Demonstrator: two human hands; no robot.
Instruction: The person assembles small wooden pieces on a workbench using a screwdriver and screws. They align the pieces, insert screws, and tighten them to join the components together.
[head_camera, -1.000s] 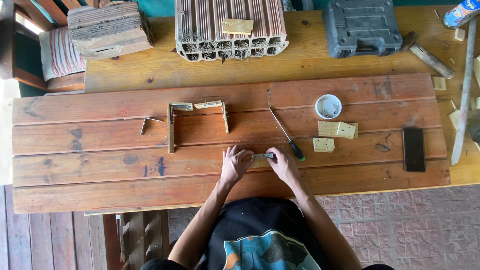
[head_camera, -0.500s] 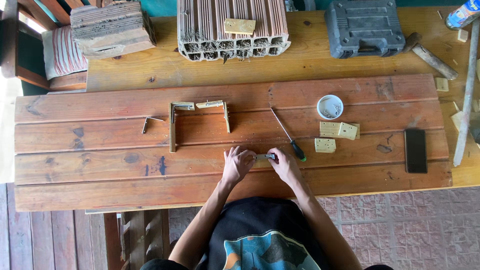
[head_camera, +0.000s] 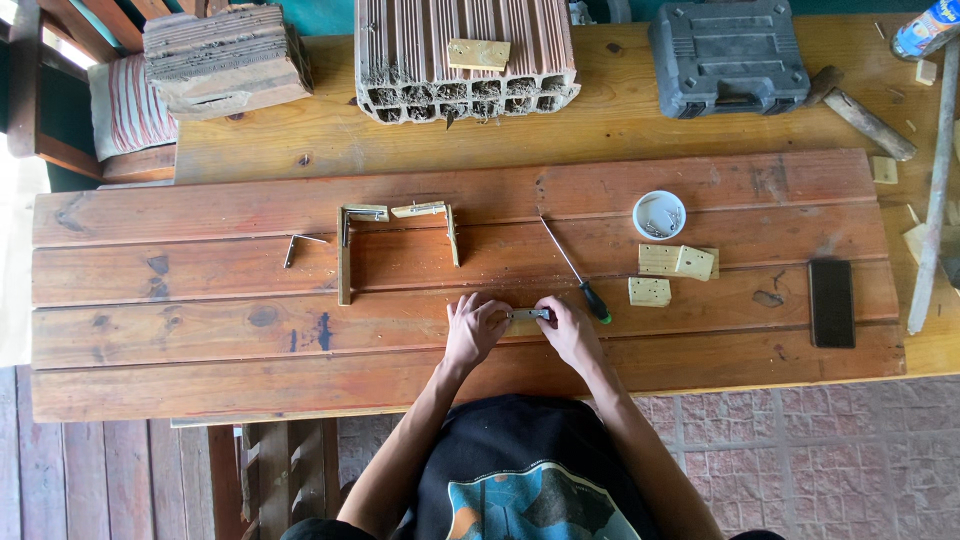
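I have both hands down at the near edge of the plank tabletop (head_camera: 200, 340). My left hand (head_camera: 476, 328) and right hand (head_camera: 566, 330) are each pinching an end of a small metal bracket (head_camera: 530, 314), which lies on a little pale wood block, mostly hidden by my fingers.

As I judge it, the work is partway: a wooden frame with brackets (head_camera: 395, 240) lies partly assembled farther up the boards, while three loose wood blocks (head_camera: 670, 272) wait to the right, untouched. A spare bent bracket (head_camera: 296, 244) sits left of the frame.

The screwdriver (head_camera: 575, 268) lies just beside my right hand, and the white dish of screws (head_camera: 659, 215) is near. The dark phone (head_camera: 831, 303) and the grey tool case (head_camera: 728, 45) are well apart; nothing blocks my reach.
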